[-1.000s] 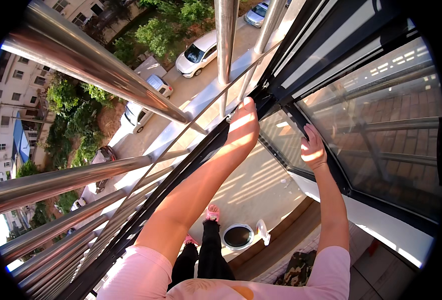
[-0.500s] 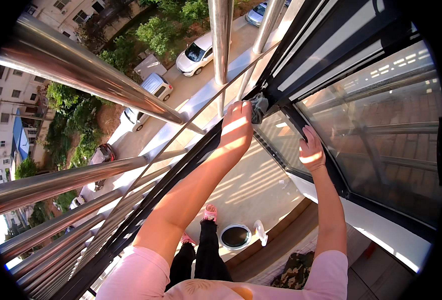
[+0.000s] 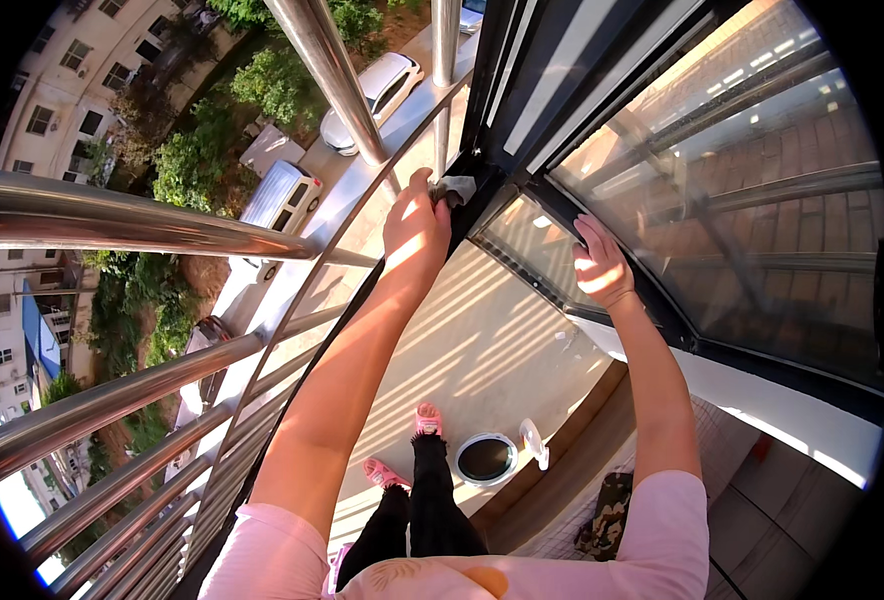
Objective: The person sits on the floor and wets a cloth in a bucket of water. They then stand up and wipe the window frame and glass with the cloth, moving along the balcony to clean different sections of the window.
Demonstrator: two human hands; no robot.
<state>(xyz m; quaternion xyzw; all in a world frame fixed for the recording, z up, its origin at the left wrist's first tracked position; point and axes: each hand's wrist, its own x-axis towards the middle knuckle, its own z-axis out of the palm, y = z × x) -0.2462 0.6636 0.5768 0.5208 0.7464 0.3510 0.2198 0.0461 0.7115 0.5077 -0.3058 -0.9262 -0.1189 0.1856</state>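
My left hand is closed on a crumpled grey cloth, which presses against the dark window frame near its corner. Part of the cloth is hidden by my fingers. To the right, my right hand has its fingers stretched out along the dark edge of the glass window panel; it holds nothing.
Metal bars run outside the frame on the left, above a street with parked cars. Below me on the floor stands a white bucket with dark liquid, beside a white object. A camouflage-patterned item lies at lower right.
My view has shifted. My left hand, still gripping the cloth, has moved to the outer side of the frame corner. My right hand stays by the panel edge.
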